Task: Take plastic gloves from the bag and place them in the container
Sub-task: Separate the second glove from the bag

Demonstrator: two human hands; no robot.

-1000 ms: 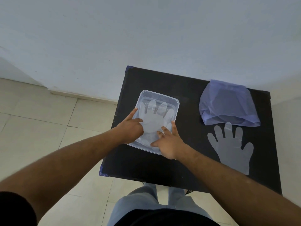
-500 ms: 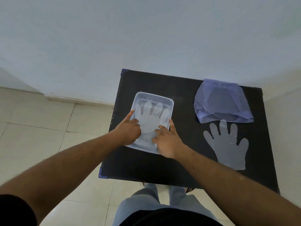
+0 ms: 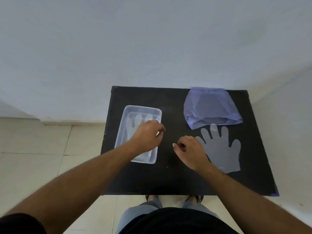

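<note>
A clear plastic container (image 3: 128,112) sits on the left of the black table (image 3: 170,179), with a clear plastic glove (image 3: 139,119) lying flat inside it. My left hand (image 3: 148,135) hovers over the container's right side, fingers loosely curled, holding nothing. My right hand (image 3: 190,149) is over the table between the container and a second clear glove (image 3: 221,149), which lies flat on the right; its fingers are curled and empty, and it covers that glove's thumb side. A purple plastic bag (image 3: 211,107) lies behind this glove, its mouth facing me.
The small table stands against a pale wall (image 3: 152,48). Beige floor tiles (image 3: 42,149) lie to the left and in front. My legs (image 3: 168,213) are just below the table's front edge.
Both hands have lifted off the glove in the container and shifted right. The right hand now reaches the loose glove's edge. The camera view has turned, squaring up the table.
</note>
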